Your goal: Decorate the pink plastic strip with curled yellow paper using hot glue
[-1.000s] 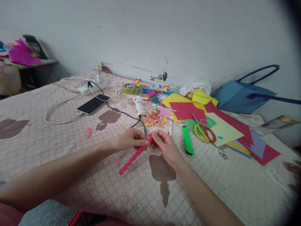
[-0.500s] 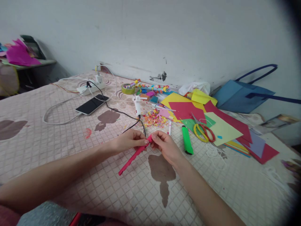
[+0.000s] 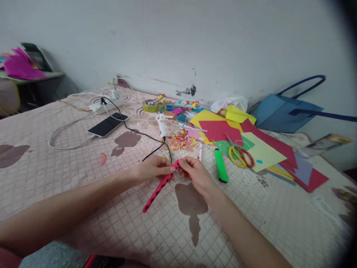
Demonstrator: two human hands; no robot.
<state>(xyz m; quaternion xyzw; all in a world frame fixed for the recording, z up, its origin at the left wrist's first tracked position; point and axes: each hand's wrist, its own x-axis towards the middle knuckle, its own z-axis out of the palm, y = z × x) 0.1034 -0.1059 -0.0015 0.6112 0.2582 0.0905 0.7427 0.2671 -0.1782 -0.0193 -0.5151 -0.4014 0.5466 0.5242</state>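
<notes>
A narrow red strip (image 3: 155, 196), apparently paper or foam, with dark scallops or holes along its length, slants down and left from my fingers above the table. My left hand (image 3: 156, 168) pinches it near its upper part between thumb and fingers. At the upper end, my right hand (image 3: 192, 169) is closed on the strip with thumb and forefinger, its other fingers curled beneath. A white glue gun (image 3: 161, 125) with a black cord stands just beyond my hands. To the right of my right hand lies a green box cutter or similar tool (image 3: 221, 166).
Scissors (image 3: 243, 156) with yellow and red handles rest on coloured sheets (image 3: 267, 152). Paper scraps (image 3: 182, 142) are scattered behind my hands. A phone (image 3: 107, 125) on a cable and a power strip (image 3: 108, 105) lie at the left. A blue bag (image 3: 284, 113) leans at the wall.
The strip has rolled between my fingers, so its dark scalloped side now shows. Its lower end has shifted slightly down and right. Both hands keep their hold.
</notes>
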